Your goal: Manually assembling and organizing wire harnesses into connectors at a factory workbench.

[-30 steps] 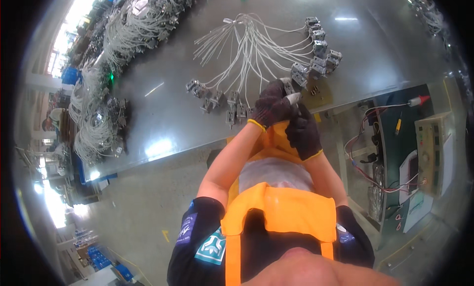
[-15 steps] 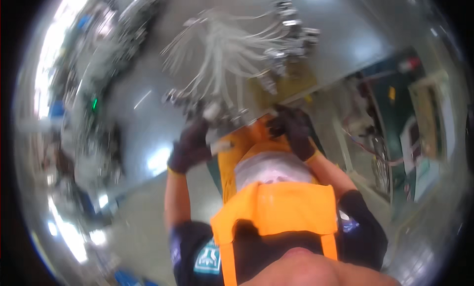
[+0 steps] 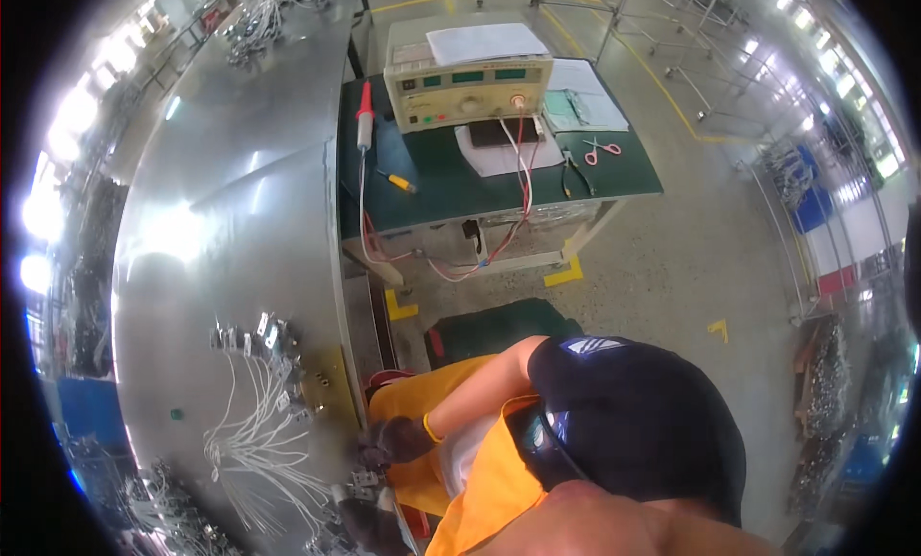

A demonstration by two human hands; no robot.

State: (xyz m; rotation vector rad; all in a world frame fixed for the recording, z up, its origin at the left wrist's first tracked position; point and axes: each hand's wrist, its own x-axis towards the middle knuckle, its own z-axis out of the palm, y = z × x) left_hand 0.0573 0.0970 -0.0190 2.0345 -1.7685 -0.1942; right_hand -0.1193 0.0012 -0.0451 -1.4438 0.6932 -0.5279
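Observation:
My right hand, in a dark glove with a yellow cuff, is at the edge of the metal table, fingers curled beside small metal parts. Close below it, my left hand, gloved too, is bent near the same parts, with a pale piece along its thumb side. What either hand grips is too small and partly hidden. Left of the hands, a bundle of white wires fans out, its ends carrying metal fittings. A yellowish plate with small pieces lies at the table edge.
Ahead, a green-topped bench carries a beige test instrument, a red-tipped probe, pliers and pink-handled scissors. Cables hang over its front edge. More wired parts lie on the table's far end.
The view has swung right, bringing the bench and instrument into sight. My hands now appear lower and closer together, beside small metal parts. The earlier frame is blurred.

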